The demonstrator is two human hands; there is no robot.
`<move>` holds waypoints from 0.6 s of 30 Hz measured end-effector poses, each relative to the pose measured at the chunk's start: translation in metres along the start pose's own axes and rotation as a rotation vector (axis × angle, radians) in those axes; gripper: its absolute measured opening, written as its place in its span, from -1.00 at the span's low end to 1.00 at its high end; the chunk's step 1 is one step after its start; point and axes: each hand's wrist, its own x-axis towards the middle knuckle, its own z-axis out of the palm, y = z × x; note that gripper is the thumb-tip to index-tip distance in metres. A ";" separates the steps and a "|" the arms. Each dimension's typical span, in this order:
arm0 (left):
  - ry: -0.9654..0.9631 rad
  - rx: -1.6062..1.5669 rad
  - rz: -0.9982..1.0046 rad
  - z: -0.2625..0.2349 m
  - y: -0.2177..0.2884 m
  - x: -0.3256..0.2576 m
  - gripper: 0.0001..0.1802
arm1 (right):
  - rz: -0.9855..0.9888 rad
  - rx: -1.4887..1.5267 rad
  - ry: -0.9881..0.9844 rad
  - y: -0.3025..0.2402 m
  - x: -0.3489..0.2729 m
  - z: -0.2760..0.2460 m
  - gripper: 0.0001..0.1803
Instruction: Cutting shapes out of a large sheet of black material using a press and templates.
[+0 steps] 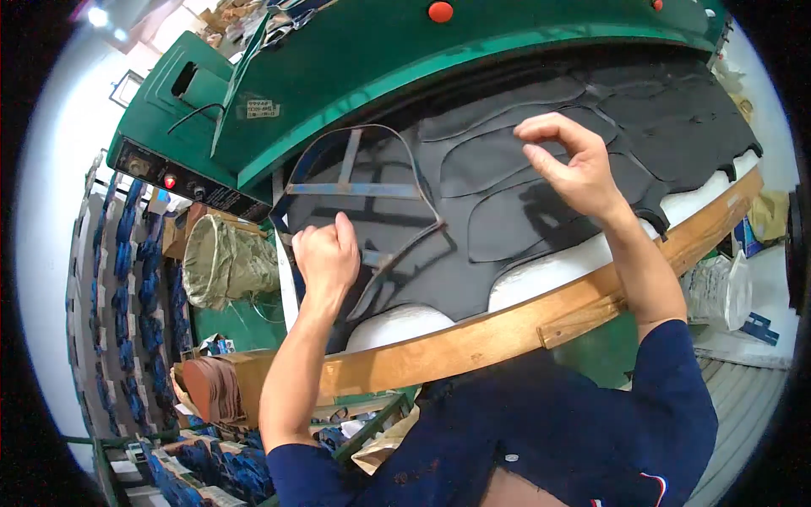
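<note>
**Two bare hands working a metal cutting frame over black sheet material at a green press**

A person is standing at a large green machine, and the view is looking down over their dark blue shirt and both bare forearms, which are rising from the lower edge.

The left hand is curling into a closed fist around the lower edge of a thin metal cutting frame. The frame is an open outline with a rounded top and straight crossbars, its bars showing blue and bare metal. It is lying on, or just above, the left part of a black sheet; which of the two cannot be told.

The right hand is hovering over the middle of the black sheet, well apart from the frame. Its thumb and forefinger are bending toward each other in a loose pinch with a small gap between them, the other fingers curling behind. Whether anything thin is caught between the fingertips cannot be told.

The black sheet is spreading across a white cutting pad and is showing curved cut lines and shaped holes. A curved wooden edge is running along the front of the pad, nearest the person.

To the left, an olive sack is sitting beside the machine, and racks of blue frames are lining the wall. A red button is showing on top of the machine.
</note>
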 end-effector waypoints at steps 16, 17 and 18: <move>0.107 0.234 -0.383 0.063 0.011 0.019 -0.46 | 0.043 0.038 -0.098 0.016 -0.032 -0.002 -0.86; 0.116 0.272 -0.384 0.067 0.006 0.020 -0.47 | 0.038 0.052 -0.075 0.017 -0.033 0.000 -0.85; 0.122 0.308 -0.385 0.070 0.005 0.022 -0.47 | 0.036 0.052 -0.078 0.017 -0.034 0.001 -0.85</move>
